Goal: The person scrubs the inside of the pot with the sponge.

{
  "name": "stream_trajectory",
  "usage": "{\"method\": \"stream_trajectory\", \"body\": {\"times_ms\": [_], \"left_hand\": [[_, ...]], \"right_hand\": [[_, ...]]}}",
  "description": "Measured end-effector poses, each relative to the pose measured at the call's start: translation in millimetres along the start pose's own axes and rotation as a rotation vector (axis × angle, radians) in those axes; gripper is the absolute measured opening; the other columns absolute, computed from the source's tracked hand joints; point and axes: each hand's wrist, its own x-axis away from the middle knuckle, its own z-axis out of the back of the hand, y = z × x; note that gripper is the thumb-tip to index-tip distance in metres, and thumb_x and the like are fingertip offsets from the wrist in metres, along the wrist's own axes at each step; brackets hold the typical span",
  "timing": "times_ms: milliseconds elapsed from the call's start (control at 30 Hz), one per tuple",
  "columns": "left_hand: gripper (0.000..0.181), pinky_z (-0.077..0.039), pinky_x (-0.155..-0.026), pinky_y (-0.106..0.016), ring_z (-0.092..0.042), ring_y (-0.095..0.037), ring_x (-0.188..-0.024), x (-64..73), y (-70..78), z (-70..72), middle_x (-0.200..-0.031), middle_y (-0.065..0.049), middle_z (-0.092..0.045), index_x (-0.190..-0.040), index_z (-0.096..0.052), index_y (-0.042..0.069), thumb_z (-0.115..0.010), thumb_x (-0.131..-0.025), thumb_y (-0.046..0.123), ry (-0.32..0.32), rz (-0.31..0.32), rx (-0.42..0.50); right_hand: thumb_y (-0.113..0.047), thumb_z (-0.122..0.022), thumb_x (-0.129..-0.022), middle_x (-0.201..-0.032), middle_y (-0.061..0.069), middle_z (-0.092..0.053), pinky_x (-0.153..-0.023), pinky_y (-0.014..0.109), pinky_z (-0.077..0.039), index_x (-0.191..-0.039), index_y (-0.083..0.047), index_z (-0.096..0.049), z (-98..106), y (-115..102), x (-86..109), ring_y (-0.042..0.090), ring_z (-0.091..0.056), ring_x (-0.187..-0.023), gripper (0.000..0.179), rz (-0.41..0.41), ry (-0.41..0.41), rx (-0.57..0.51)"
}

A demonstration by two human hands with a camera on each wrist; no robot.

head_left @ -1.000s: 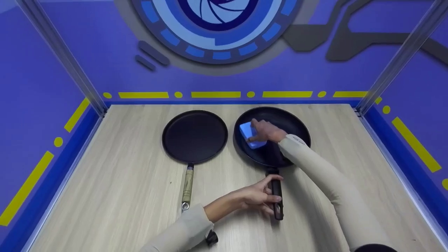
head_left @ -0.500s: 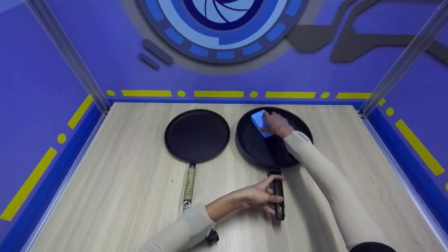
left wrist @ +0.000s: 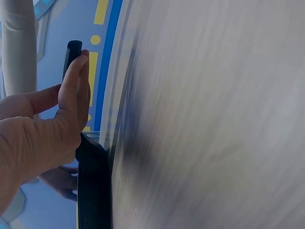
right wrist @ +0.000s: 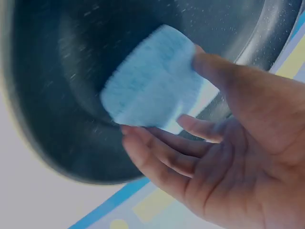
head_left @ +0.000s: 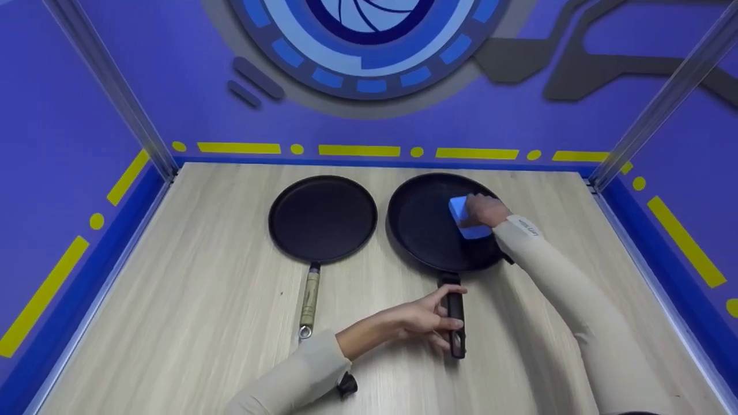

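Note:
A deep black frying pan [head_left: 421,225] stands at the back right of the table in the head view. My left hand [head_left: 424,320] grips its black handle [head_left: 456,314], thumb on one side and fingers on the other. Over the right half of the pan, my right hand [head_left: 485,211] pinches a light blue sponge [head_left: 474,231]. In the right wrist view the sponge [right wrist: 152,78] sits between thumb and fingertips, close over the speckled inside of the pan [right wrist: 86,152]. The left wrist view shows the left hand [left wrist: 52,124] beside the upright-looking handle [left wrist: 72,52].
Left of the frying pan lies a flat black crepe pan [head_left: 323,219] with a wood-look handle [head_left: 309,300] toward the front. A small black object [head_left: 347,385] shows by the left sleeve. Blue panels [head_left: 369,127] with yellow dashes wall in the wooden table [head_left: 202,259].
My right hand has swept the sponge from the pan's left side, up toward the far rim, then across to the right. My left hand keeps its hold on the handle.

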Motion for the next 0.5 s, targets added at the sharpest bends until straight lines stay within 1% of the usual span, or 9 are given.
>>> {"method": "stream_trajectory", "body": {"times_ms": [67, 100, 200, 267, 333, 367, 400, 500], "left_hand": [[0.067, -0.066, -0.073, -0.035, -0.069, -0.048, -0.108, 0.9, 1.4, 0.7, -0.106, -0.013, -0.063, -0.153, -0.036, 0.03, -0.058, -0.1, -0.005, 0.004, 0.001, -0.008], [0.067, -0.066, -0.074, -0.035, -0.069, -0.048, -0.108, 1.2, 2.1, 1.0, -0.107, -0.013, -0.063, -0.154, -0.035, 0.03, -0.058, -0.1, -0.005, 0.003, 0.002, -0.007], [0.068, -0.066, -0.079, -0.04, -0.071, -0.046, -0.106, 1.7, 3.3, 1.0, -0.108, -0.014, -0.063, -0.155, -0.034, 0.03, -0.058, -0.101, -0.004, 0.001, 0.005, -0.011], [0.069, -0.065, -0.082, -0.042, -0.071, -0.046, -0.106, 1.9, 3.5, 0.7, -0.108, -0.014, -0.064, -0.156, -0.033, 0.03, -0.058, -0.101, -0.003, -0.002, 0.007, -0.022], [0.068, -0.065, -0.082, -0.043, -0.07, -0.047, -0.106, 2.7, 3.1, 0.2, -0.108, -0.014, -0.064, -0.155, -0.034, 0.03, -0.058, -0.101, -0.003, 0.0, 0.003, -0.026], [0.068, -0.065, -0.082, -0.043, -0.07, -0.048, -0.106, 2.8, 2.8, 0.0, -0.108, -0.015, -0.065, -0.155, -0.034, 0.03, -0.058, -0.101, -0.003, 0.0, 0.001, -0.03], [0.068, -0.066, -0.081, -0.043, -0.07, -0.048, -0.106, 2.9, 2.4, -0.2, -0.108, -0.015, -0.065, -0.155, -0.033, 0.03, -0.058, -0.101, -0.002, 0.0, -0.001, -0.036], [0.067, -0.066, -0.079, -0.041, -0.071, -0.046, -0.105, 2.7, 1.6, -1.3, -0.107, -0.013, -0.066, -0.155, -0.034, 0.029, -0.059, -0.101, -0.002, 0.001, -0.008, -0.053]], "right_hand": [[-0.038, -0.07, -0.096, -0.139, 0.039, -0.051, -0.104, 0.06, -0.052, -0.143, 0.016, -0.039, 1, 4, 8.7, 0.05, -0.057, -0.126, 0.078, 0.016, -0.032, 0.002], [-0.038, -0.07, -0.095, -0.142, 0.039, -0.049, -0.105, 0.061, -0.051, -0.145, 0.017, -0.035, 1, 5, 12.3, 0.05, -0.055, -0.128, 0.082, 0.024, -0.047, 0.005], [-0.045, -0.069, -0.095, -0.157, 0.036, -0.034, -0.103, 0.057, -0.053, -0.156, 0.014, -0.019, -2, 8, 20.9, 0.045, -0.061, -0.122, 0.098, 0.027, -0.124, 0.001], [-0.049, -0.068, -0.095, -0.161, 0.035, -0.027, -0.1, 0.052, -0.056, -0.159, 0.011, -0.008, -5, 6, 25.2, 0.039, -0.065, -0.117, 0.106, 0.027, -0.177, -0.01], [-0.053, -0.067, -0.095, -0.163, 0.032, -0.025, -0.096, 0.048, -0.058, -0.16, 0.007, -0.001, -9, 0, 29.2, 0.034, -0.068, -0.11, 0.111, 0.024, -0.225, -0.021], [-0.054, -0.067, -0.095, -0.161, 0.032, -0.029, -0.096, 0.048, -0.058, -0.161, 0.006, 0.001, -10, -4, 31.0, 0.033, -0.069, -0.108, 0.112, 0.029, -0.238, -0.017], [-0.054, -0.067, -0.094, -0.16, 0.032, -0.031, -0.098, 0.049, -0.057, -0.161, 0.005, 0.001, -12, -9, 32.8, 0.034, -0.069, -0.109, 0.112, 0.037, -0.243, -0.007], [-0.055, -0.069, -0.093, -0.158, 0.03, -0.037, -0.108, 0.054, -0.051, -0.162, 0.003, -0.003, -17, -25, 37.0, 0.039, -0.063, -0.123, 0.112, 0.081, -0.216, 0.064]]}}
